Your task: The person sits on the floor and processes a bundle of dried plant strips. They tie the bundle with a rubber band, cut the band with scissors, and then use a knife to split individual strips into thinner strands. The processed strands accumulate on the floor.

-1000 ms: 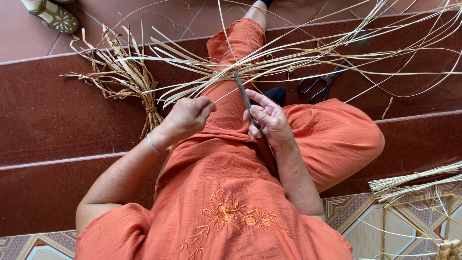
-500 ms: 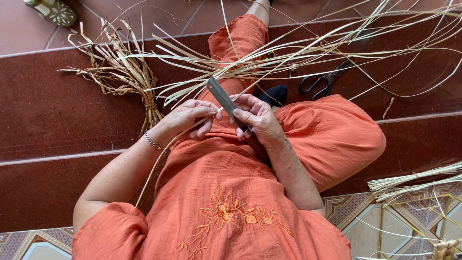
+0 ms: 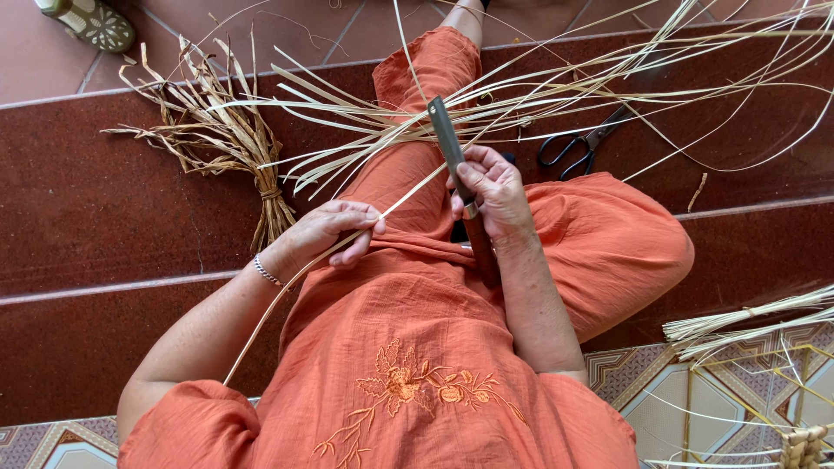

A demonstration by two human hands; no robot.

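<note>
Your right hand point(image 3: 491, 187) now grips the knife point(image 3: 456, 174) blade-up, while your left hand point(image 3: 330, 233) has pinched one strip point(image 3: 347, 243) against it, so splitting's underway.

Matt grey metal knife blade point(image 3: 445, 135), smooth pale cane strip point(image 3: 295, 282), crinkled orange cloth point(image 3: 434, 347).

- No packages, labels, signs or screens show anywhere in this view.
</note>
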